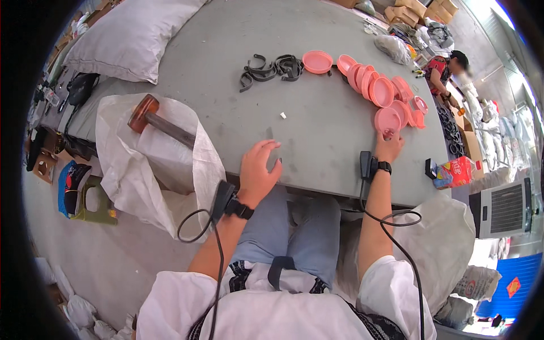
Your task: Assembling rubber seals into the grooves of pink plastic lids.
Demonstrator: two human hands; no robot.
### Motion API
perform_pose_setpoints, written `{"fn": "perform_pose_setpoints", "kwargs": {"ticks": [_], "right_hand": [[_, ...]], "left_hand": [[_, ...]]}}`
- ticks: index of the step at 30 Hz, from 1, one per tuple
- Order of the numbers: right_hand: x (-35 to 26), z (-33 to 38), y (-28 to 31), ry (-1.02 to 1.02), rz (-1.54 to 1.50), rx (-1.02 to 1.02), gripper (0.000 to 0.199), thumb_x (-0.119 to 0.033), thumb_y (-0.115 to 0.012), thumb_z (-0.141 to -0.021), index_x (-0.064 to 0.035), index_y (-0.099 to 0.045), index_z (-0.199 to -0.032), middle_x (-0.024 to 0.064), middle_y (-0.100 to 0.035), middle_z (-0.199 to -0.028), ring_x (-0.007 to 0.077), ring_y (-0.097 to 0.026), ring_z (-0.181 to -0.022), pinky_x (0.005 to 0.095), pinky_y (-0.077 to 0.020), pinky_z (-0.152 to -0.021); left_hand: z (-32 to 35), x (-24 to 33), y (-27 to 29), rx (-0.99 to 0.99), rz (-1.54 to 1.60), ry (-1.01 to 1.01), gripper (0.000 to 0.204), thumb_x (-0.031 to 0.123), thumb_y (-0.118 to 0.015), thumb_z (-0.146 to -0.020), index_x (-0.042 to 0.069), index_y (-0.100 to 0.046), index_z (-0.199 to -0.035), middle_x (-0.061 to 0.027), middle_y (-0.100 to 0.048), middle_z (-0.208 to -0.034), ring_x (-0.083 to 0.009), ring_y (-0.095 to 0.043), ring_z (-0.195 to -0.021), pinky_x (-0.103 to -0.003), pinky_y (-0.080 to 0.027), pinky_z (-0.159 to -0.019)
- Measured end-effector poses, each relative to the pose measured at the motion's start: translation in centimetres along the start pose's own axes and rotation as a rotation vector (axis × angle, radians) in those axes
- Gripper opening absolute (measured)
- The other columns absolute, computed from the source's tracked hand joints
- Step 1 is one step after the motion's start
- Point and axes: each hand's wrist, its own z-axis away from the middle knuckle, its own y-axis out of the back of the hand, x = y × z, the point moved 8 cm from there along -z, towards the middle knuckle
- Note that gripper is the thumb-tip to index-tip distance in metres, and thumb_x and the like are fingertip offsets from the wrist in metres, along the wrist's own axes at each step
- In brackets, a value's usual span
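My right hand (pixel 389 148) reaches to the right part of the grey table (pixel 328 141), its fingers closed on the near rim of a shallow pink round plastic dish (pixel 387 119). Beyond it, more pink plastic dishes (pixel 382 91) lean on one another in a curved row, and one pink dish (pixel 317 62) lies at the far end. Several dark grey curved plastic pieces (pixel 289 68) lie to the left of that one. Over the table's near edge, my left hand (pixel 258 171) holds nothing, thumb and fingers apart. A small white scrap (pixel 283 115) lies beyond it.
A mallet (pixel 164 124) with an amber head rests on a white woven sack (pixel 122 153) at the left. Farther back is a stuffed white sack (pixel 127 39). A red and blue packet (pixel 455 172) sits at the right edge. Another person (pixel 439 73) is at the far right.
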Motion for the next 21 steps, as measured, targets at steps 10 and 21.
{"fn": "perform_pose_setpoints", "kwargs": {"ticks": [10, 21], "right_hand": [[-9.6, 11.1, -1.0, 0.635, -0.27, -0.445, 0.026, -0.019, -0.074, -0.072, -0.0039, -0.058, -0.086, 0.0219, -0.052, -0.119, 0.0375, -0.046, -0.116, 0.0437, -0.0369, -0.098], [-3.7, 3.9, 1.3, 0.103, 0.301, 0.102, 0.057, -0.026, -0.075, -0.066, -0.0067, -0.052, -0.115, 0.0161, -0.048, -0.124, 0.0361, -0.043, -0.118, 0.0444, -0.0372, -0.098]], "left_hand": [[0.5, 0.4, -1.1, 0.02, -0.371, 0.007, 0.051, 0.022, -0.065, -0.074, 0.009, -0.051, -0.122, -0.0085, -0.052, -0.122, -0.0277, -0.048, -0.113, -0.042, -0.037, -0.094], [-1.1, -0.4, -2.8, -0.052, -0.465, -0.034, 0.05, 0.025, -0.064, -0.077, 0.007, -0.051, -0.121, -0.0102, -0.05, -0.124, -0.0273, -0.044, -0.118, -0.046, -0.032, -0.099]]}}
